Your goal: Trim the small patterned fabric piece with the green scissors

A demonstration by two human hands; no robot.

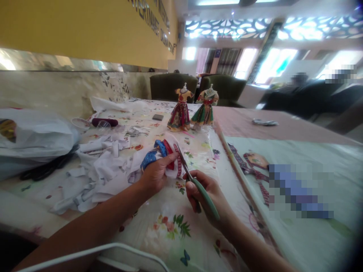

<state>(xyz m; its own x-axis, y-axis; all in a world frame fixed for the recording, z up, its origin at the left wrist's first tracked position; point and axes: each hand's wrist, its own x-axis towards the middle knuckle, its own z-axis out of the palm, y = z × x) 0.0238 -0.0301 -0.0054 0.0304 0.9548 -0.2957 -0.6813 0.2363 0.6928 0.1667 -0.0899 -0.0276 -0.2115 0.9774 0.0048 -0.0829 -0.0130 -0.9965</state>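
My left hand (156, 174) is closed on a bundle of fabric (152, 157), blue, white and red, with a red-patterned trim strip (177, 166) along its right edge. In my right hand (206, 190) is a pair of scissors (206, 200) with green handles. Their blades point up and away from me, lying along the trimmed edge of the fabric. Whether the blades are cutting into it I cannot tell. Part of the fabric is hidden behind my left fingers.
White fabric scraps (104, 170) are heaped left of my hands, beside a white plastic bag (34, 132). Two small dressed forms (180, 113) stand at the back. A dark red case (104, 122) lies behind the scraps. Patterned fabric pieces (256, 160) lie to the right.
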